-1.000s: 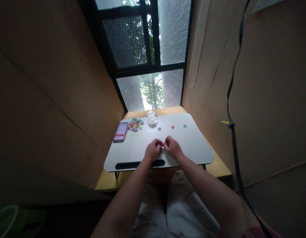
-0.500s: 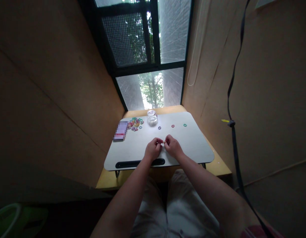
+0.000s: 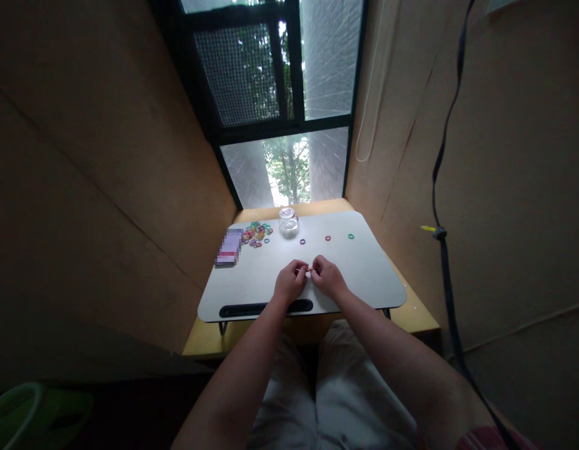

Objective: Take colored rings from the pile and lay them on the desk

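Note:
Over the front middle of the white lap table (image 3: 252,281), my left hand (image 3: 291,280) and my right hand (image 3: 327,277) meet fingertip to fingertip. Both are closed in a pinch on a small yellowish hair tie (image 3: 309,269), mostly hidden by the fingers. Beyond them a purple hair tie (image 3: 302,242), a red hair tie (image 3: 327,238) and a green hair tie (image 3: 351,236) lie spaced out in a row. A heap of many-coloured hair ties (image 3: 257,232) sits at the back left. Close to it stands a clear jar (image 3: 289,226).
A phone (image 3: 229,247) with a blurred screen lies at the table's left edge. Along the front edge runs a black slot (image 3: 242,310). The window (image 3: 284,165) rises behind, walls flank both sides, and a dark strap (image 3: 443,269) hangs at the right.
The fingers have shifted slightly around the small hair tie, less of which shows now. Everything on the table stays where it was.

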Tool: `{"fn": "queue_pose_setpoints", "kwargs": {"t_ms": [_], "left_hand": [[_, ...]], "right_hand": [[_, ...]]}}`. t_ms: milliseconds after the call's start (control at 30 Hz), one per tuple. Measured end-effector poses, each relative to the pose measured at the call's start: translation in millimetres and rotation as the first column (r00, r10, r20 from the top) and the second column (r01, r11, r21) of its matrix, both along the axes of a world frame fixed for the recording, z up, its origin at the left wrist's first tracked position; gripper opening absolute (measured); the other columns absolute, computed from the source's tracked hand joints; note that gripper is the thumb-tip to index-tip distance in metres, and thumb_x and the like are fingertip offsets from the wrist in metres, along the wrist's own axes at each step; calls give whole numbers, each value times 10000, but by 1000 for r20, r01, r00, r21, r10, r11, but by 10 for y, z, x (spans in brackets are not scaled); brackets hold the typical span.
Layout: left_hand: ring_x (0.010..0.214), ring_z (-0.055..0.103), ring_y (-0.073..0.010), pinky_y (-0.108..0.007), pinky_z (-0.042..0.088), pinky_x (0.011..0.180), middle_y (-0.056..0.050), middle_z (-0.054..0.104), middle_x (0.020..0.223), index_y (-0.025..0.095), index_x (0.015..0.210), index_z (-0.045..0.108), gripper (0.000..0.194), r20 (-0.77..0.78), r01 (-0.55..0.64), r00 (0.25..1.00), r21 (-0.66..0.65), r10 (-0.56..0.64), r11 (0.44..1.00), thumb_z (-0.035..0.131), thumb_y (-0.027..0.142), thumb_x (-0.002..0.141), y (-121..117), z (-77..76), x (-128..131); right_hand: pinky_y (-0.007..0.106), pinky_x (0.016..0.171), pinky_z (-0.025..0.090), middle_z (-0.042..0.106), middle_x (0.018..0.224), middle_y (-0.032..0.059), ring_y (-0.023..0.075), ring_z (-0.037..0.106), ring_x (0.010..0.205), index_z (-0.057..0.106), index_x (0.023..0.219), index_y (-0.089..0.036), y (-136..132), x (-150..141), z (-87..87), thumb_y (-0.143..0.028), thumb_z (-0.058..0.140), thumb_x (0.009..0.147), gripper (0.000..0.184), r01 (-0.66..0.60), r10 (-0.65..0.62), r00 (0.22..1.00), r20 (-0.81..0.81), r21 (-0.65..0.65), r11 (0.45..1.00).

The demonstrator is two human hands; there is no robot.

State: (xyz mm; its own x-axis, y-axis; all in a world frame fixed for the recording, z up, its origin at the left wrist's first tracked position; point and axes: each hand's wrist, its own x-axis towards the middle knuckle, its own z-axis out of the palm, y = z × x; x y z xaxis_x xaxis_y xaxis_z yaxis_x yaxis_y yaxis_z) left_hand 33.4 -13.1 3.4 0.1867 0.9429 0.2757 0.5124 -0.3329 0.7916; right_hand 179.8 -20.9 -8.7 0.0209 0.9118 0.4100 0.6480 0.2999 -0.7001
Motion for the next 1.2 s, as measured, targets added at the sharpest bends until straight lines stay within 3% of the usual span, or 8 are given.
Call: {"fn": "queue_pose_setpoints", "kwargs": {"t_ms": [233, 633, 800, 1200], "left_hand": [[683, 595, -127, -252, 461, 677, -18, 698, 885, 209, 922, 673, 226, -31, 26, 999, 11, -25, 1000, 498, 326, 843, 5, 4, 3], [715, 603, -135, -262, 486, 693, -30, 682, 843, 193, 973, 647, 251, 103, 106, 989, -31, -102, 994, 468, 327, 859, -20, 6, -9], [715, 598, -117, -232, 472, 647, -26, 659, 882, 194, 980, 600, 209, 163, 82, 984, -39, -75, 996, 493, 314, 846, -1, -26, -11], [655, 569, -114, -238, 462, 644, -23, 670, 852, 175, 947, 637, 246, 143, 135, 981, -48, -127, 990, 493, 343, 839, 20, -12, -62]], "right_hand": [[221, 529, 300, 511, 608, -30, 114, 437, 544, 498, 724, -203, -8, -3, 18, -249, 510, 763, 61, 2, -2, 1000, 0, -6, 1000], [222, 546, 306, 538, 596, -13, 112, 449, 570, 538, 627, -183, 6, 3, 43, -291, 515, 804, 209, -34, 35, 999, 5, -8, 999], [223, 555, 311, 531, 603, -11, 110, 439, 569, 534, 619, -181, 20, 4, 22, -301, 515, 805, 222, -25, 25, 999, 21, 5, 1000], [222, 557, 322, 523, 591, -18, 111, 452, 563, 513, 611, -188, 13, 4, 10, -308, 515, 811, 234, -37, 37, 999, 22, 23, 999]]}}
